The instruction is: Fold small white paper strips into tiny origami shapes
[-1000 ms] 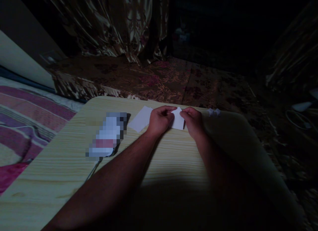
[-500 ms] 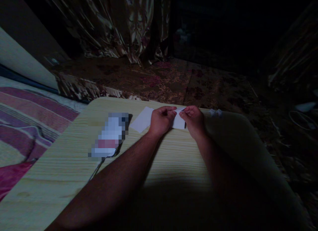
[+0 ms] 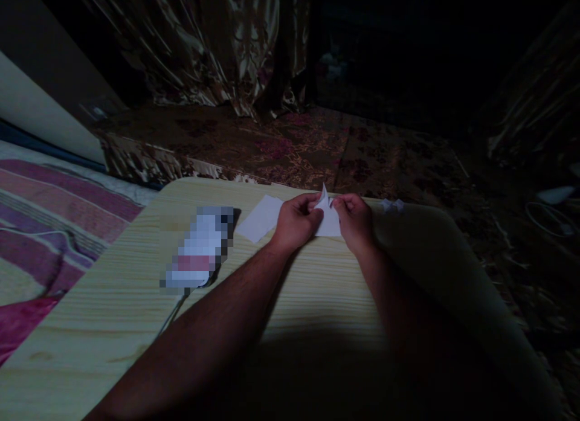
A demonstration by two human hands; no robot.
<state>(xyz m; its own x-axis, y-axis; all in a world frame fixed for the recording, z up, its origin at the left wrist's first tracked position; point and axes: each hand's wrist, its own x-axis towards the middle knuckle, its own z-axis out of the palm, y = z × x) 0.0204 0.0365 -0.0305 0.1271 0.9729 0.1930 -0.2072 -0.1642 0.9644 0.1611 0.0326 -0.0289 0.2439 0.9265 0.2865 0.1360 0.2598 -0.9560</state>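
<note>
Pinching a white paper (image 3: 329, 226) between thumb and fingers, the left hand (image 3: 299, 220) has hold of its left side. The right hand (image 3: 356, 217) grips the other side, its thumb and bent forefinger closed on the paper near the top. Between the two hands a pointed flap rises from the paper, tilted up above the fingertips, while the flat lower part shows just under them. From here I can't tell how many folds it has.

Both hands are over the far part of a pale wooden worktop (image 3: 321, 282). Just left of the left hand lie some loose sheets (image 3: 258, 220), overlapping one another, their right side running in behind that hand. Farther left, beyond the sheets, there's a phone (image 3: 199, 246), its face blurred, with a white cable (image 3: 170, 315) running from its near end towards the left forearm. To the right of the right hand, a little apart from it, two small pale pieces (image 3: 392, 206) sit side by side near the far edge. Well off to the left of both hands is a striped blanket (image 3: 58, 212), and beyond them hangs a shiny curtain (image 3: 244, 40).
</note>
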